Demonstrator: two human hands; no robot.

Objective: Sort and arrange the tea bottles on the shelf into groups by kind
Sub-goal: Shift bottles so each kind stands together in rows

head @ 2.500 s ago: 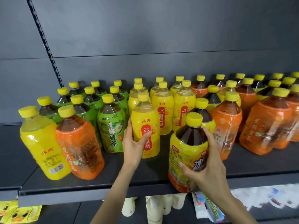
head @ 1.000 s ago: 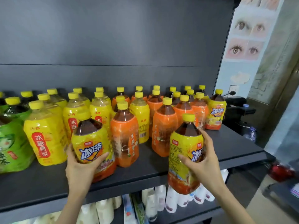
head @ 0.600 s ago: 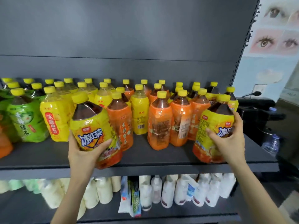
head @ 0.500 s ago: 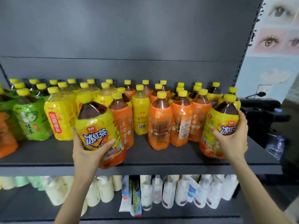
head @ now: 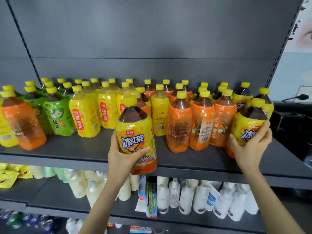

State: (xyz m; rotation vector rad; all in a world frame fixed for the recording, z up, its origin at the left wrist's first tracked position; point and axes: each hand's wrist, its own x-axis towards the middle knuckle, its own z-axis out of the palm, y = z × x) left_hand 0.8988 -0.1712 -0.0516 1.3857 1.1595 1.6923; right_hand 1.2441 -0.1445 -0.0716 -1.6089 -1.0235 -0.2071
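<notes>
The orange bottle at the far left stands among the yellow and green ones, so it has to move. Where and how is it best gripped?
Probably from the front, around the orange bottle's wide labelled body. It stands at the shelf's front edge with its face clear, while a yellow bottle beside it and green bottles behind crowd the other sides. The narrow neck under the cap is a second choice.

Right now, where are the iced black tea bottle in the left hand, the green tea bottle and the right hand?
iced black tea bottle [head: 135,139], head view, label front.
green tea bottle [head: 56,119], head view, label.
right hand [head: 249,147], head view, back of hand.
</notes>
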